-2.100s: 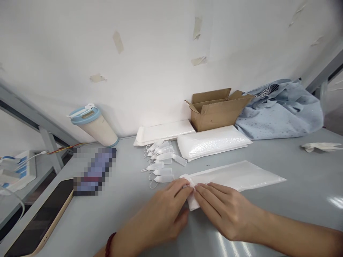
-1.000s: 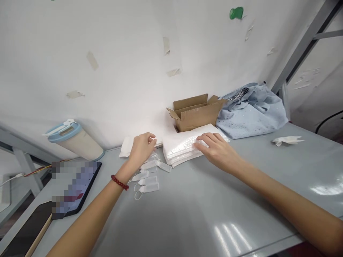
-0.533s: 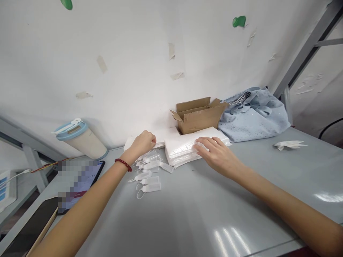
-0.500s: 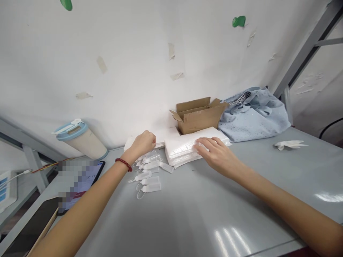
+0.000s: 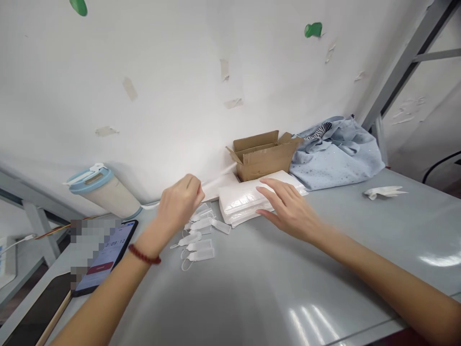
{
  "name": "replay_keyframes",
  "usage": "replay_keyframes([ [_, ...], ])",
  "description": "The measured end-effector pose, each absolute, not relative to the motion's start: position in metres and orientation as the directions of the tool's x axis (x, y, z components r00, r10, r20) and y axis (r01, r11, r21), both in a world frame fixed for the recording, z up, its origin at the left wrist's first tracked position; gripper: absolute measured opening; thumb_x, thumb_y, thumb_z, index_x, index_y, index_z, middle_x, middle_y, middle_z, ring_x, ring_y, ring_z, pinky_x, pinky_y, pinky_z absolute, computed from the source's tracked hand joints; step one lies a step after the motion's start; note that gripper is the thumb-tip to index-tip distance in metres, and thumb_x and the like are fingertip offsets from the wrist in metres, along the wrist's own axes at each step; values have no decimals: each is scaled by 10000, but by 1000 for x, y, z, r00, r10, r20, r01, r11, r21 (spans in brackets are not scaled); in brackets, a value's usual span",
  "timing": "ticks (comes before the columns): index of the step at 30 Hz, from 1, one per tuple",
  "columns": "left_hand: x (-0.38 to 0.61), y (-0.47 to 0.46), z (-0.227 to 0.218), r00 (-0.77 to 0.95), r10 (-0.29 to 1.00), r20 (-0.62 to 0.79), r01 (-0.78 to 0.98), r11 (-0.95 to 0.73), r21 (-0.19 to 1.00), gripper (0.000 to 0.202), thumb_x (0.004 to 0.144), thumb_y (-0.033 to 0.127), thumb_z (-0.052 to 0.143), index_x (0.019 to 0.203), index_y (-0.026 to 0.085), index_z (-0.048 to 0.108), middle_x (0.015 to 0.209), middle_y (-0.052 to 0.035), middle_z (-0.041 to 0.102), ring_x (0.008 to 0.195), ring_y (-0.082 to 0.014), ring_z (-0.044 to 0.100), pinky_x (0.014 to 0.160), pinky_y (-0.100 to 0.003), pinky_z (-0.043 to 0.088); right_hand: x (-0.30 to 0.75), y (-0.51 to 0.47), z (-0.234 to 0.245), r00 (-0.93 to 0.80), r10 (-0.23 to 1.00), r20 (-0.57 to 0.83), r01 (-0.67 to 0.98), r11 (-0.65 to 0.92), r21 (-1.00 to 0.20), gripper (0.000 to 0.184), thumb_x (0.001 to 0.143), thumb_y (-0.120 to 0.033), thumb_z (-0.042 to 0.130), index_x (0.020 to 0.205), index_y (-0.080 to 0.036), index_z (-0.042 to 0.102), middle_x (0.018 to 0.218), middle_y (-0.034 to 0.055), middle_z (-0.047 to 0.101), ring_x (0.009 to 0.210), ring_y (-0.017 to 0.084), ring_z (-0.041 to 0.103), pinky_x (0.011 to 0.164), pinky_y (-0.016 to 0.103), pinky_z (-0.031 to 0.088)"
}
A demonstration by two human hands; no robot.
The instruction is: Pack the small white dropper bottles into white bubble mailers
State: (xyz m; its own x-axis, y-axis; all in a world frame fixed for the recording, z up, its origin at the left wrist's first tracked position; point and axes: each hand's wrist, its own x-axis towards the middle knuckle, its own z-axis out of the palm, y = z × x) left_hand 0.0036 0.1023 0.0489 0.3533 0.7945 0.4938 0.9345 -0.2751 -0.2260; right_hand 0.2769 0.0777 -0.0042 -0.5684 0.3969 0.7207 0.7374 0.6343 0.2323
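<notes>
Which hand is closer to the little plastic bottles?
Left. The left hand is right beside the little plastic bottles; the right hand is farther away, by the white padded envelopes.

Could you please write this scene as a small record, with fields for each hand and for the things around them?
Left hand: appears to pinch a thin white strip
Right hand: open, fingers over a stack of white bubble-film packets
Beside: small translucent plastic squeeze bottles with thin loops
Behind: open brown cardboard box; crumpled pale blue cloth
Surface: smooth grey table
</notes>
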Motion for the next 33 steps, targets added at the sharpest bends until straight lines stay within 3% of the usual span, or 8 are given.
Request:
replay_keyframes([
  [3,5,62,38,644,434,630,759,-464,-456,146,832,63,518,734,147,585,714,-36,663,599,-157,581,528,-277,382,269,59,3,-568,224,792,660,698,276,397,842,-168,637,1185,-46,480,1248,270,517,1241,347,456,935,468,462],
  [6,12,24,25,729,197,656,629,-572,-527,33,809,83,614,841,90,619,815,-97,700,670,-189,601,596,-310,441,257,34,7,-646,194,738,602,724,337,426,813,-88,631,1214,-62,491,1299,265,494,1295,361,402,950,468,461],
  [9,18,0,11,792,131,597,523,-651,-551,108,837,81,583,916,67,654,908,-114,713,777,-209,610,644,-326,456,243,15,6,-634,282,720,672,662,333,126,851,-70,553,969,-88,594,1245,250,565,1232,369,476,934,511,433],
  [13,8,-2,-2,730,225,646,575,-713,-402,120,842,49,572,922,96,648,872,-87,718,813,-199,621,709,-325,476,236,9,-2,-602,420,679,755,575,314,274,852,37,419,705,-131,579,958,142,703,983,280,635,908,526,386],
  [17,-17,13,2,308,588,748,873,-488,25,74,880,181,556,897,157,624,880,-82,690,839,-208,617,761,-340,495,237,17,-10,-667,463,584,715,619,326,195,880,-42,446,794,-114,606,1047,179,675,968,300,620,850,512,420],
  [21,-50,19,23,-128,973,192,906,36,422,417,812,550,541,981,180,634,903,-80,677,806,-249,623,629,-327,498,234,17,-17,-706,473,528,660,709,248,266,905,-326,551,1043,-102,585,1227,226,582,1141,360,523,897,569,407],
  [26,-72,16,30,41,932,-360,792,189,580,396,718,555,624,873,192,660,786,-23,662,772,-219,604,672,-282,450,228,13,-25,-766,479,429,598,775,202,402,855,-335,629,1171,-108,530,1298,253,520,1249,387,435,925,603,395],
  [33,-41,9,13,298,888,-350,575,126,808,271,826,403,531,706,163,571,623,39,483,583,-120,442,539,-227,366,222,9,-28,-798,467,381,544,830,124,689,778,-463,689,1301,-85,449,1371,275,437,1312,410,348,962,614,382],
])
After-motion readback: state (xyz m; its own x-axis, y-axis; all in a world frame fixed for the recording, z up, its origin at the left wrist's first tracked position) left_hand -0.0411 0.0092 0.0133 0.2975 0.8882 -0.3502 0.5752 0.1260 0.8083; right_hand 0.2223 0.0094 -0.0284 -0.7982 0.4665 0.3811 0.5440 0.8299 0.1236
